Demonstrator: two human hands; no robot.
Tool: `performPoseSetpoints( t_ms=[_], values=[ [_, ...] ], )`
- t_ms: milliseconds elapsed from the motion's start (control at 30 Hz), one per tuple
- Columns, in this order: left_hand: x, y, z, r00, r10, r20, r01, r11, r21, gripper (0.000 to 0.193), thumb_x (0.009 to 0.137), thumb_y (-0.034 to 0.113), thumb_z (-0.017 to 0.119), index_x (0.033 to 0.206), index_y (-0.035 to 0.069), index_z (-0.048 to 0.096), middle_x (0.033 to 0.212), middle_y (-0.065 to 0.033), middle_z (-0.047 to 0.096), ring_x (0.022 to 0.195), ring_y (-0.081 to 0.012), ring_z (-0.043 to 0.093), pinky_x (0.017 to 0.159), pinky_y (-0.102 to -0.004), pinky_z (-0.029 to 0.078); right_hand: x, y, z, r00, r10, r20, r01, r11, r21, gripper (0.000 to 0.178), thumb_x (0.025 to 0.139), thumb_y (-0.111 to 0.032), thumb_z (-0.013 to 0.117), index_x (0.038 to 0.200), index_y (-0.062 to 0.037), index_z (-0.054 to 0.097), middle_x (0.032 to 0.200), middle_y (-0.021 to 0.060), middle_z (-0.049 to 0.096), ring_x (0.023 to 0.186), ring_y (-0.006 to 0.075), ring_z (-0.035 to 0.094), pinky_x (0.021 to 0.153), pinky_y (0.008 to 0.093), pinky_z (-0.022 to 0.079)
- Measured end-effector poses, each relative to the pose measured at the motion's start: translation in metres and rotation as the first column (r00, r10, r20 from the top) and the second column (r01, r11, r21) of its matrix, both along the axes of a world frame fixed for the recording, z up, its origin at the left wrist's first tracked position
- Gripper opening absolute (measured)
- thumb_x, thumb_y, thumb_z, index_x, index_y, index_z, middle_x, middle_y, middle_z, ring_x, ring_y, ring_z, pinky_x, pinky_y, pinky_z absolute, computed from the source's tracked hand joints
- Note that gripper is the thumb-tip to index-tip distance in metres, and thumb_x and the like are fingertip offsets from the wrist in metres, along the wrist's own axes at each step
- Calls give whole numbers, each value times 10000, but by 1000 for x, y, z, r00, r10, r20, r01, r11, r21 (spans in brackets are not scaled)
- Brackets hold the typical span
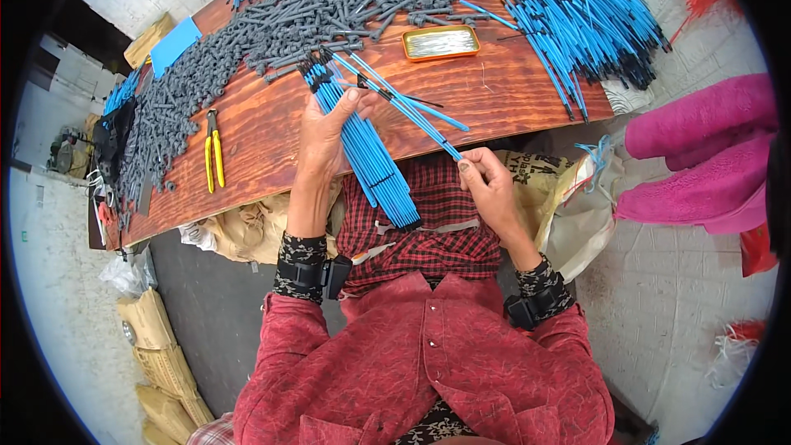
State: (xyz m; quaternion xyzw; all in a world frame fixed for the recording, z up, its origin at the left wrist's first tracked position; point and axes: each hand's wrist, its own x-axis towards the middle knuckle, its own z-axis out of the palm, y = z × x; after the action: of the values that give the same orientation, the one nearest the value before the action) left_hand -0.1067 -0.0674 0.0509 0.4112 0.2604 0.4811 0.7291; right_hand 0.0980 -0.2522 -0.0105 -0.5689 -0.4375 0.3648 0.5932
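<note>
My left hand (320, 138) is closed around a bundle of thin blue tubes (375, 166) with black tips, tilted over my lap at the table's front edge. Pinched between thumb and fingers, the lower end of a slim blue tube (424, 122) with black bands sits in my right hand (488, 185). Its other end slants up and left, close to the bundle's top. Another blue tube (449, 120) lies behind it on the table. Whether my right hand grips one tube or a couple, I cannot tell.
Grey bolt-like plastic pieces (321, 12) cover the back and left of the wooden table (264, 136). Also there are yellow-handled pliers (213, 152), a tin of thin pale wires (441, 43) and a large pile of blue tubes (585, 16). Sacks (568, 206) hang at the front right.
</note>
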Motion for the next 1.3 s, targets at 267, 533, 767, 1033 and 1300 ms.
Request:
performPoseSetpoints(
  t_ms=[267,533,767,1033,1300],
  values=[
    [-3,9,-3,999,28,-19,-28,1000,-14,304,970,190,721,1190,63,553,1022,-123,713,934,-237,730,778,-329,620,-18,0,13,944,-172,280,129,978,166,169,974,-68,670,1133,-11,680,747,48,670,633,89,603,562,275,464],
    [-11,12,-10,998,-53,41,55,998,-28,201,970,188,716,1107,85,610,960,-90,719,891,-224,736,802,-367,629,-28,-4,6,828,-294,477,96,913,396,230,926,4,693,1150,-49,708,862,104,708,725,193,709,595,297,540],
    [-16,8,-7,995,-98,29,100,990,-101,317,971,216,715,1240,76,625,1074,-137,736,949,-235,743,819,-359,629,-31,-6,1,847,-273,456,89,919,385,204,950,15,668,1151,-21,683,917,113,694,770,184,692,656,286,542],
    [-16,11,-9,985,-147,94,153,986,-71,305,988,184,690,1264,77,618,974,-77,727,816,-157,714,733,-324,609,-30,-6,-9,866,-289,409,140,924,356,172,981,-5,633,1151,-11,656,895,110,693,755,179,696,652,296,553],
    [-26,0,-2,939,-257,228,275,960,-54,292,990,167,684,1260,78,617,932,-58,713,774,-129,683,753,-347,606,-59,-13,-16,940,62,334,-66,998,0,185,1035,-94,532,1185,-18,611,754,106,669,631,211,688,591,339,544]
  ],
)
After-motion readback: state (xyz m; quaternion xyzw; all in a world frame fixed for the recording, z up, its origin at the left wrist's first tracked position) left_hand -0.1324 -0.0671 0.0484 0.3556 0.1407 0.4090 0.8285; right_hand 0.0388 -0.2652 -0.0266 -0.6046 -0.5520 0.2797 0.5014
